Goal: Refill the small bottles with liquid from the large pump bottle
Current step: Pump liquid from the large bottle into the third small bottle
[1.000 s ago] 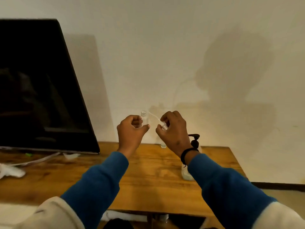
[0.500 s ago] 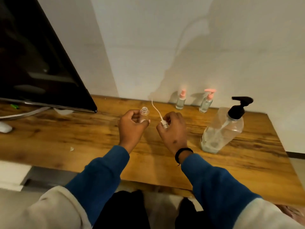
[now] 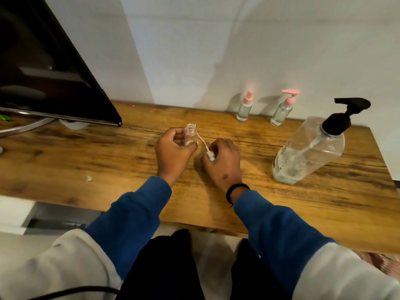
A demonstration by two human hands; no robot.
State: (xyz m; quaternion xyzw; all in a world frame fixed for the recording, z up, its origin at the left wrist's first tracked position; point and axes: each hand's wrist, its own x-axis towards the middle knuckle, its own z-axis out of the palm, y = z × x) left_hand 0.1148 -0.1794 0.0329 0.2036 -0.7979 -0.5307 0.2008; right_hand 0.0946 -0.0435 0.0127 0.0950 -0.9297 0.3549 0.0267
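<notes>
Head view: the left hand [image 3: 173,154] grips a small open bottle [image 3: 190,135], upright over the middle of the table [image 3: 108,161], its neck uncapped. Just to its right, the right hand [image 3: 223,163] pinches a white spray cap [image 3: 211,156] whose thin dip tube [image 3: 200,138] slants up to the bottle's neck; whether the tube's tip touches the rim cannot be told. Both hands sit well in from the table's near edge.

The pump bottle [image 3: 309,152] stands to the right, apart from the right hand, leaning in the wide-angle picture, with liquid only in its lower part and a black pump head [image 3: 346,111]. It is near the table's right edge. Two small bottles with pink tops [image 3: 244,109] [image 3: 282,111] stand at the far edge against the wall [image 3: 216,50], well beyond the hands. A dark monitor [image 3: 43,68] takes the far left corner. Bare wood lies open between the hands and the pump bottle, and leftward in front of the monitor.
</notes>
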